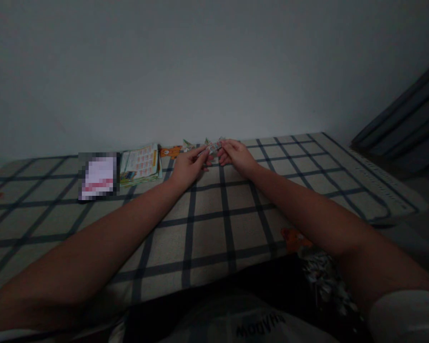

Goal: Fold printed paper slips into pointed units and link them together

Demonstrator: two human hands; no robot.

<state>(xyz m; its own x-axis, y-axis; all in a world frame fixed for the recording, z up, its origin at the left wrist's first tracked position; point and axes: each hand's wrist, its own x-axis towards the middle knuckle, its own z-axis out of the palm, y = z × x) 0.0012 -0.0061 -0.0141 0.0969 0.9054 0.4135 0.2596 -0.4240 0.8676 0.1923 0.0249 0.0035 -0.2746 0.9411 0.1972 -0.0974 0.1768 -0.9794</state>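
Near the far edge of the checked tablecloth, my left hand (191,164) and my right hand (236,153) come close together. Between their fingertips they pinch a small strip of printed paper (213,146), its text too small to read. The fingers of both hands are closed on it, one at either end. Just behind the left hand lies a small folded paper piece (187,144) with green and white on it. Another green-tipped bit shows behind the strip, partly hidden by the fingers.
Left of my hands lies a stack of printed calendar sheets (141,164), beside a phone-like device with a pixelated bright screen (99,176). A wall (214,71) rises behind the checked cloth (207,238). Many small paper pieces (325,276) sit low at right. A dark curtain (411,119) hangs far right.
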